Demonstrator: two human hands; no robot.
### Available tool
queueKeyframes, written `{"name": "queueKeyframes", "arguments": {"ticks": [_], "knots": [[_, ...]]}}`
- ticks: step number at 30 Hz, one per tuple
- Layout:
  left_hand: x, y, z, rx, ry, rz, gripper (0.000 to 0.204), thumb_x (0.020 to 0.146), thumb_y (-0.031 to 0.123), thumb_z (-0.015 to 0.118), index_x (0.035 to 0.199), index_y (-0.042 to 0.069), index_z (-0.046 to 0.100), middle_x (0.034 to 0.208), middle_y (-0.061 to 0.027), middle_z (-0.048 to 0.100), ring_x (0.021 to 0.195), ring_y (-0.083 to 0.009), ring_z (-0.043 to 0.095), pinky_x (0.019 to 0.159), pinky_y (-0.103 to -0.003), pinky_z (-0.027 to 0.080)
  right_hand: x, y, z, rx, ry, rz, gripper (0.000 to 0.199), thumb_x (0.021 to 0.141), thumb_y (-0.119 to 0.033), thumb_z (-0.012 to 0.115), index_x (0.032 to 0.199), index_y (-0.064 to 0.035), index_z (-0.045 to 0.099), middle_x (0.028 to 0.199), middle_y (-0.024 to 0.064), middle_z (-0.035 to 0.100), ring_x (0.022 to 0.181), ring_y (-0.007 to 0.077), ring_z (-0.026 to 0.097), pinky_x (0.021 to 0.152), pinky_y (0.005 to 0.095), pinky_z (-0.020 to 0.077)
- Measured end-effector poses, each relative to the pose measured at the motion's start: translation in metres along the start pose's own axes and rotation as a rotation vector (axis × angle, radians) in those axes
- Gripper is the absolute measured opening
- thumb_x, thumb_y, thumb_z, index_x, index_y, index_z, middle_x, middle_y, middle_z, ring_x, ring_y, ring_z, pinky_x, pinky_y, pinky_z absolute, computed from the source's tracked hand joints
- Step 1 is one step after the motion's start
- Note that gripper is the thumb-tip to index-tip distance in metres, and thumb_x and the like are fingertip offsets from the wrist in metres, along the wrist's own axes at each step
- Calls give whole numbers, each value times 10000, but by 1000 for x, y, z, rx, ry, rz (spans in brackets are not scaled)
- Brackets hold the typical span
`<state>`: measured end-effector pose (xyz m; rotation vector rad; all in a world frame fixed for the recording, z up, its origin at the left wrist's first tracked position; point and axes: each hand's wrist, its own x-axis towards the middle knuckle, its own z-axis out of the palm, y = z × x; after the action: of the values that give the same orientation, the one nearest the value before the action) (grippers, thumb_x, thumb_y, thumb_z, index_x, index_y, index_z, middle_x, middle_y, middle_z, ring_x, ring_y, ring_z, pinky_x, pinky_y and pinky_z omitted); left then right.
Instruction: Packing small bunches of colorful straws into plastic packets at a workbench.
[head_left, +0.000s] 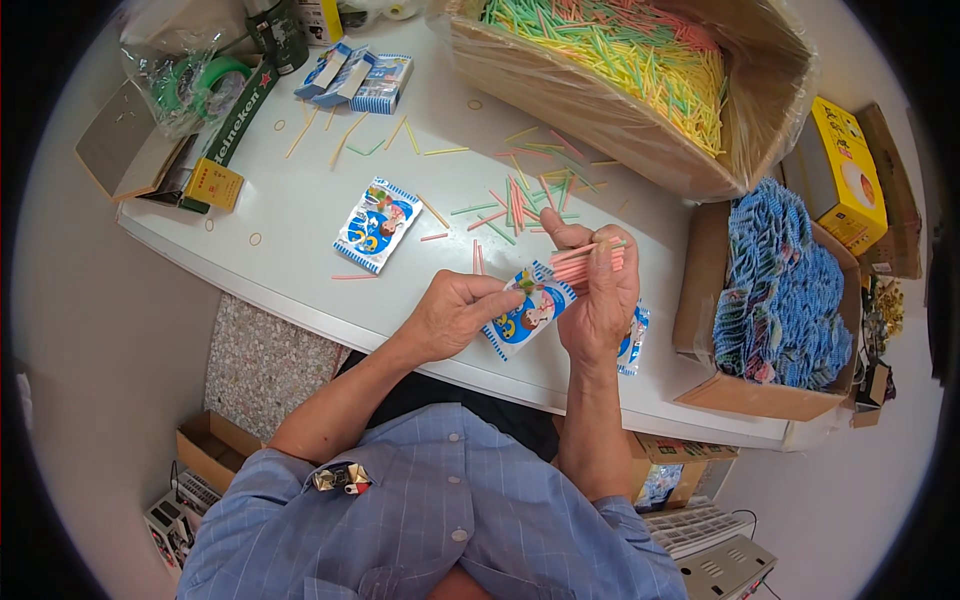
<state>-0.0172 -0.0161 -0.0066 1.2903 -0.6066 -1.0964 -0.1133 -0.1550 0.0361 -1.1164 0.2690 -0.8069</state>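
My left hand (452, 316) pinches a small blue-and-white printed packet (528, 314) by its left side, between thumb and fingers. In my right hand (598, 310) is a bundle of thin pink sticks (577, 266), with a few greenish ones on top. The bundle lies at the packet's upper right edge; whether any ends are inside its mouth I cannot tell. Another similar packet (633, 345) shows partly behind my right wrist. A plump packet (378, 225) lies on the table to the left. Loose pink, green and yellow sticks (517, 205) are scattered beyond my hands.
A big plastic-lined carton (600, 125) of coloured sticks stands at the back. On the right, a cardboard box (735, 385) holds stacked blue packets, beside a yellow box (850, 175). Blue-white small boxes (382, 84), long yellow sticks and a green box (240, 115) occupy the far left.
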Motion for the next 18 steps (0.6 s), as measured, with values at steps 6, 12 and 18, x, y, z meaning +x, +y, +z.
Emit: {"name": "queueKeyframes", "arguments": {"ticks": [6,12,18], "knots": [[0,-2,-3,56,15,31,283,975,242,656,1007,-20,755,747,-17,687,660,-35,541,572,-221,440,-4,11,-5,33,17,17,164,1047,-198,475,1138,-62,485,1054,202,689,1197,364,607,1071,480,419],[-1,-3,-1,22,29,42,274,974,240,657,992,-14,760,736,-13,681,659,-33,536,569,-222,436,-6,17,-11,110,-41,-15,193,1053,-187,464,1152,-21,470,1085,199,664,1162,350,629,1026,437,462],[-2,-2,-1,-1,29,36,276,975,235,652,988,-20,757,751,-13,687,671,-33,544,582,-219,445,-11,12,-10,96,-41,62,170,1039,-145,482,1178,-47,468,987,179,684,1068,344,669,1042,478,454]]}}
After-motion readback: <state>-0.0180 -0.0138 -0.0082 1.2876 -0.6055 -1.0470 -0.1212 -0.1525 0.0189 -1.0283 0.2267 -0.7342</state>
